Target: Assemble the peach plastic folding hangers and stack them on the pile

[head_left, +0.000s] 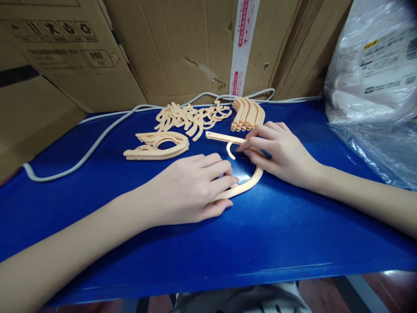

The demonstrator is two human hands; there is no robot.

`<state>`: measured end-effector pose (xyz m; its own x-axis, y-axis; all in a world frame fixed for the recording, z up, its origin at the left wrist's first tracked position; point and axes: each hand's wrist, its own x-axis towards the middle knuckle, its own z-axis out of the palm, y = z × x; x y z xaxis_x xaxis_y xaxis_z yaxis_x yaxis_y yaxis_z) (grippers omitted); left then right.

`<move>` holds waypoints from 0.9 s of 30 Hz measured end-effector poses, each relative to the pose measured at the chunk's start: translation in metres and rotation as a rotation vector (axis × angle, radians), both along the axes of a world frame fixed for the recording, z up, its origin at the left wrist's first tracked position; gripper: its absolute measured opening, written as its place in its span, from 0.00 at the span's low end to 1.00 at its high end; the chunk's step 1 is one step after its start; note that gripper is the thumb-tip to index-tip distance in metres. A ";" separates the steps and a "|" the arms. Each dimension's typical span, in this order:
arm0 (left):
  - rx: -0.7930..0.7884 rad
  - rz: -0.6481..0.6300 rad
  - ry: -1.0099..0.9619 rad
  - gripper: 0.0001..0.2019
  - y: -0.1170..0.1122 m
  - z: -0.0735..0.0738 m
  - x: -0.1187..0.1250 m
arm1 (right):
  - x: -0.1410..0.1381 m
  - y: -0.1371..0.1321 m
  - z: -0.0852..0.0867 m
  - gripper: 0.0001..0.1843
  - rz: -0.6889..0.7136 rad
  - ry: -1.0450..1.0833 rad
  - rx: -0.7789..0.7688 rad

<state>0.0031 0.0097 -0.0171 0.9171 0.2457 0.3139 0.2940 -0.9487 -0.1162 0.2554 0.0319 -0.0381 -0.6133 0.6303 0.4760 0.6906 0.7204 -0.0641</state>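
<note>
A peach plastic hanger frame [249, 183] lies on the blue table [267, 234] between my hands. My left hand [192, 187] rests over its lower end, fingers closed on the curved arm. My right hand [278, 150] presses on its upper part, fingertips pinching near a small hook piece [230, 150] and a straight bar [221, 137]. Behind them lie a stack of assembled hangers [156, 145], a loose pile of small hooks [192, 116] and a stack of curved arms [247, 114].
Cardboard boxes [182, 48] stand along the table's far edge. A white cable [97, 141] runs along the back and down the left side. A clear plastic bag [374, 82] of goods fills the right side.
</note>
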 end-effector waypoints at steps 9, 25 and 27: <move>0.030 -0.009 -0.014 0.09 -0.001 0.001 0.001 | 0.000 -0.001 0.003 0.12 0.203 -0.005 -0.017; 0.080 0.023 -0.036 0.13 0.001 -0.002 -0.001 | 0.000 -0.002 0.003 0.13 0.307 -0.015 -0.027; 0.074 0.023 -0.028 0.13 0.001 -0.001 -0.001 | 0.000 -0.002 0.003 0.13 0.308 -0.011 -0.028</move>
